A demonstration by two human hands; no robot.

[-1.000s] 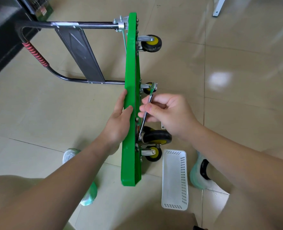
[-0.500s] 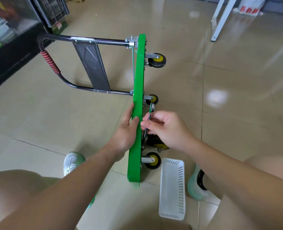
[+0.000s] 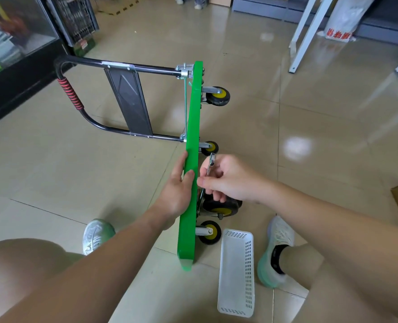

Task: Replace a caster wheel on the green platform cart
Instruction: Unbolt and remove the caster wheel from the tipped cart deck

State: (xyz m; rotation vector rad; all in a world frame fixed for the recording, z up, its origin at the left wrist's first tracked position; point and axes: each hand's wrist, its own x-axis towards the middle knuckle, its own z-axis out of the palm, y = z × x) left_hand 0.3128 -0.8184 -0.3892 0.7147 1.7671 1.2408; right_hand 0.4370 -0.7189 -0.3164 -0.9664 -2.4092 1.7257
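Observation:
The green platform cart (image 3: 191, 159) stands on its long edge on the tiled floor, deck to the left, wheels to the right. My left hand (image 3: 178, 194) grips the deck's upper edge. My right hand (image 3: 230, 180) holds a metal wrench (image 3: 210, 164) whose lower end reaches the mount of a black-and-yellow caster wheel (image 3: 221, 206) partly hidden under that hand. Three other casters show: the far one (image 3: 217, 96), the middle one (image 3: 210, 147) and the near one (image 3: 210, 232).
The cart's folded black handle (image 3: 76, 99) with red grip lies out to the left. A white perforated basket (image 3: 236, 273) lies on the floor near my right shoe (image 3: 276, 250); my left shoe (image 3: 96, 234) is left of the cart. White table legs (image 3: 307, 31) stand far right.
The view has tilted up and back, so the cart sits lower in frame. My right hand has swung the wrench a little closer to the deck. The left hand keeps its hold.

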